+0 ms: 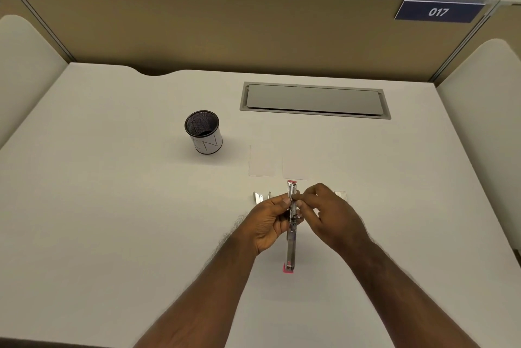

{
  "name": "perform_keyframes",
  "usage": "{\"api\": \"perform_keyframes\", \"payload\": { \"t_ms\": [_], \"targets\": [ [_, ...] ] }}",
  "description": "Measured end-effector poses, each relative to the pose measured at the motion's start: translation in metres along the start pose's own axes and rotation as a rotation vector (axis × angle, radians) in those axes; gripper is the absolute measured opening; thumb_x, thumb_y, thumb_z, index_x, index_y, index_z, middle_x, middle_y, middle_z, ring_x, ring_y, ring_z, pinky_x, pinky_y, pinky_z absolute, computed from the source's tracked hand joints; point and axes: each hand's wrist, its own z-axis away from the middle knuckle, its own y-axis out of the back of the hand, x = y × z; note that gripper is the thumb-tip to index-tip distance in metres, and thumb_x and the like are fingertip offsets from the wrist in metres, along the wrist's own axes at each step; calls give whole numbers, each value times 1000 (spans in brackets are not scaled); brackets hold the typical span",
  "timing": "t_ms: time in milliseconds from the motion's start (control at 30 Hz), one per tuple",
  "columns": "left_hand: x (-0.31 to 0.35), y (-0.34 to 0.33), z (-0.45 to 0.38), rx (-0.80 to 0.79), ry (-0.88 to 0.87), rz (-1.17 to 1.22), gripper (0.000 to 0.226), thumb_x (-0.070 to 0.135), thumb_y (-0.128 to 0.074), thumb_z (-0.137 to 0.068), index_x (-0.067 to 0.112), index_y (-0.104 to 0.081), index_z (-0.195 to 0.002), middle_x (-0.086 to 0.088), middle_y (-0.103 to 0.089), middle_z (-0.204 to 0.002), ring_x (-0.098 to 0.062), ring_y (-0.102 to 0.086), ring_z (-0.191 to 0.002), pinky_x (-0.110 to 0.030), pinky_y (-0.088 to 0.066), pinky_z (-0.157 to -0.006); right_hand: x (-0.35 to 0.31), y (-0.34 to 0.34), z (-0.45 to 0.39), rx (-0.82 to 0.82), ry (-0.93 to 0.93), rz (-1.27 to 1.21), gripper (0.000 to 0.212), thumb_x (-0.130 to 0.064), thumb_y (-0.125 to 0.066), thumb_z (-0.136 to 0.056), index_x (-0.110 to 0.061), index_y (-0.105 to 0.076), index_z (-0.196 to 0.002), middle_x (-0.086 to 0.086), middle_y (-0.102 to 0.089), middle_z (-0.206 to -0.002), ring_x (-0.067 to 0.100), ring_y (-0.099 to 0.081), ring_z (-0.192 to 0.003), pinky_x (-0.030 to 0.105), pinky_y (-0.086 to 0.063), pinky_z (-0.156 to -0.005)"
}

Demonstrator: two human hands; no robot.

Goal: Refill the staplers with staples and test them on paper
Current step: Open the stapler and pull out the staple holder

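Left hand (269,218) grips the opened pink stapler (292,230) mid-body above the worktop (112,206), right hand (324,212) pinches at its metal rail, prob. w/ staples; stapler looks light, stiff, slick metal, so hold by the sides, clear of the spring.

Soft, even overhead light, faint shadows under the forearms, sharp centre, wide-angle bending at left and right edges.
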Motion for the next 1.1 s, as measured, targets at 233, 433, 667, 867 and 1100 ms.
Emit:
{"api": "perform_keyframes", "payload": {
  "t_ms": [233, 433, 667, 867, 1100],
  "targets": [
    [0, 4, 1, 19, 5, -19, 28, 4, -45, -100, -5, -60, -122, -15, -72, -89, -19, -71, -76, -31, -60, -67, -2, 11, -2, -86, 99, 221, 26, -44, -47, -94, -45, -67, -112, -19, -56, -112, 2, -49, -74, 21, -35, -58],
    [0, 5, 0, 26, 0, -17, 28, 5, -47, -100, -3, -61, -121, -14, -72, -93, -18, -70, -73, -29, -59, -64, -3, 15, -2, -130, 162, 258, 25, -46, -49, -91, -48, -67, -108, -21, -58, -113, -2, -40, -69, 19, -34, -54],
    [0, 4, -4, -11, -19, -32, 27, 5, -48, -99, -4, -64, -119, -20, -68, -101, -23, -67, -83, -35, -60, -79, -4, 12, -13, -104, 0, 29, 10, -32, -61, -90, -31, -68, -97, -18, -58, -86, 3, -55, -74, 19, -44, -66],
    [-6, 4, -5, -36, -12, -78, 28, 5, -49, -98, 5, -76, -95, -16, -73, -95, -24, -69, -84, -37, -58, -85, -8, 7, -20, -205, -142, 59, 7, -29, -63, -86, -30, -68, -91, -11, -68, -90, 8, -60, -80, 26, -47, -69],
    [-9, 6, -8, 2, 14, -116, 22, 7, -49, -98, -2, -68, -107, -19, -67, -99, -26, -65, -87, -35, -60, -81, -12, 7, -27, -254, -278, 76, 6, -27, -68, -80, -29, -72, -84, -10, -71, -85, 9, -62, -77, 23, -46, -66]
  ]
}}
